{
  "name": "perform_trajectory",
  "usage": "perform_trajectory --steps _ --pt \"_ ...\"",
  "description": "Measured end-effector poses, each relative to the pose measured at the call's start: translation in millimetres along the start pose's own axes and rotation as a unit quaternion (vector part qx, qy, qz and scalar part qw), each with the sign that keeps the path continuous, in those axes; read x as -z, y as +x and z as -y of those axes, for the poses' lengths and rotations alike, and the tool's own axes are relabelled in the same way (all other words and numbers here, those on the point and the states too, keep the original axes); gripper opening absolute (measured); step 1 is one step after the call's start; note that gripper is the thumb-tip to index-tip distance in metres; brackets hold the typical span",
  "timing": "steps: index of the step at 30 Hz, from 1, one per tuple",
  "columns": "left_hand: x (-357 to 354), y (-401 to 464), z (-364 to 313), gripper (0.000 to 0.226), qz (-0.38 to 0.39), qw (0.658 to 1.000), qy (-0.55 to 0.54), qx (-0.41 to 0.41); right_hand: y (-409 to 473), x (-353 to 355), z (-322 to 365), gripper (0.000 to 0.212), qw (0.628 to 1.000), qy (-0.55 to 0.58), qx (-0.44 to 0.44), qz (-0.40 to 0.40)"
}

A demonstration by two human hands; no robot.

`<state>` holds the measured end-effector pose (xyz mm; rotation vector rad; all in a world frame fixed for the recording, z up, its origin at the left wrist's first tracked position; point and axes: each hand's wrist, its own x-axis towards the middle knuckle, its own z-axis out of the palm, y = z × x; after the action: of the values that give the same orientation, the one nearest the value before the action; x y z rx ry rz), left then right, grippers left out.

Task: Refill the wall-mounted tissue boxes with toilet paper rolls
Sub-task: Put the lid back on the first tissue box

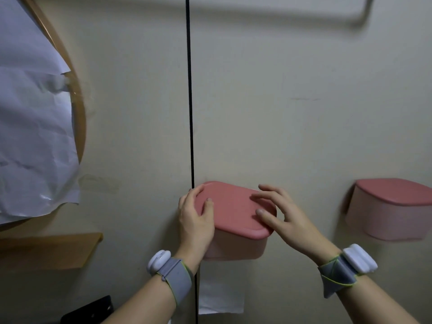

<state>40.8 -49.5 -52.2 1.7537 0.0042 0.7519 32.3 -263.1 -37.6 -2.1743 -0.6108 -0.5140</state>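
A pink wall-mounted tissue box hangs low in the middle, with its darker pink lid down on top. My left hand wraps the lid's left end, thumb lying on the top. My right hand rests its spread fingers on the lid's right part. A strip of white toilet paper hangs out from under the box. A second pink tissue box with its lid shut is mounted further right. No loose roll is in view.
A round wooden-framed mirror covered with crumpled white paper fills the left side. Under it is a small wooden shelf. A thin black cord runs down the wall. A rail crosses the top.
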Motion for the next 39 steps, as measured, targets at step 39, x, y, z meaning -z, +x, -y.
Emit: perform_trajectory --steps 39 --pt "41 5 32 0.074 0.162 0.979 0.051 -0.115 8 10 -35 0.073 0.979 0.134 -0.057 0.139"
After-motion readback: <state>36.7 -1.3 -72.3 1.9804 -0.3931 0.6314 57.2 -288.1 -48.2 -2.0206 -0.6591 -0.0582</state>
